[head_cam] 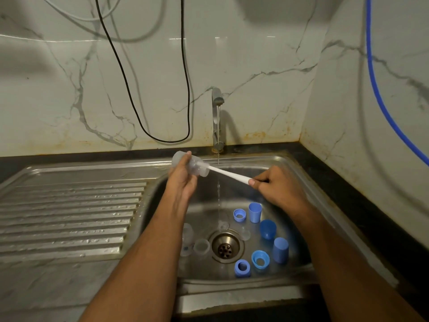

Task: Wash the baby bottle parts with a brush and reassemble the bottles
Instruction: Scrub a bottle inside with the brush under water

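Our left hand (183, 180) grips a clear bottle (189, 165). Our right hand (276, 187) pinches the white brush (228, 174) handle, its head inside the bottle, over the sink (299, 173).

Brush head (196, 168) hidden inside the clear bottle (185, 162), bristles not discernible. Handle end buried in the right hand (276, 184). Bottle middle covered by left hand (183, 180) fingers. Near-left bottle (187, 241) partly masked by the forearm. 2 clear parts (245, 233) beside the drain (225, 246) too faint to identify.
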{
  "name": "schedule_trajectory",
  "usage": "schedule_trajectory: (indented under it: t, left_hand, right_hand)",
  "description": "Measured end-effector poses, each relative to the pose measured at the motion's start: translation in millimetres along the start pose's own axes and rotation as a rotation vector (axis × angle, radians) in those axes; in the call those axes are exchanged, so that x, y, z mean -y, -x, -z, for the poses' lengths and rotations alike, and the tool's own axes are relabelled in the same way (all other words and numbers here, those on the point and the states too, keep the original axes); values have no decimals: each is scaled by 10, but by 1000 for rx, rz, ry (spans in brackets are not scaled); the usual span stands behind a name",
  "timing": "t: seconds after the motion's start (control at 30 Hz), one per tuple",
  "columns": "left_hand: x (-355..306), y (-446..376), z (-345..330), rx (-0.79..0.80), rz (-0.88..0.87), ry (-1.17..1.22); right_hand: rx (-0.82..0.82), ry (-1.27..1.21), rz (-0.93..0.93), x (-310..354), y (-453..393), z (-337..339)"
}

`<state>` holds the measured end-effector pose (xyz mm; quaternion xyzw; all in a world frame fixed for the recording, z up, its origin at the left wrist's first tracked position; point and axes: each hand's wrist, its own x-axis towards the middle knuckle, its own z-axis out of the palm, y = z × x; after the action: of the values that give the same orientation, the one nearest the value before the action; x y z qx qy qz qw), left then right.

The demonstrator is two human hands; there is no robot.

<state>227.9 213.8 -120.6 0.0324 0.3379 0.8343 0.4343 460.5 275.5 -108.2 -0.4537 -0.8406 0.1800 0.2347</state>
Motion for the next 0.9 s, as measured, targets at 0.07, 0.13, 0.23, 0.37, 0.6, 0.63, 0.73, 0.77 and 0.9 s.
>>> schedule_trajectory:
  t: [0.07, 0.13, 0.23, 0.37, 0.6, 0.63, 0.73, 0.77, 0.9]
  left_hand:
    - [-35, -37, 13, -14, -11, 19]
    - [-60, -75, 16, -24, -11, 41]
    - [-17, -30, 0, 0, 8, 22]
    - [18, -13, 2, -5, 8, 31]
    - [-34, -89, 43, -17, 2, 32]
    - [-30, -79, 38, -27, -8, 24]
    - [-7, -78, 50, -53, -20, 22]
    - [-2, -80, 60, -45, -12, 23]
    - [-14, -64, 69, -36, 6, 35]
  right_hand:
    - [101, -112, -25, -66, -8, 47]
    - [177, -202, 4, -72, 10, 125]
    - [125, -168, 54, 6, 30, 134]
    - [-5, -27, -6, 11, 4, -6]
    - [120, -65, 136, 56, 25, 83]
    - [67, -27, 132, 43, 8, 78]
    - [-18, 43, 65, 18, -11, -46]
    - [-3, 23, 39, 24, -12, -96]
    - [164, -120, 39, 52, -12, -71]
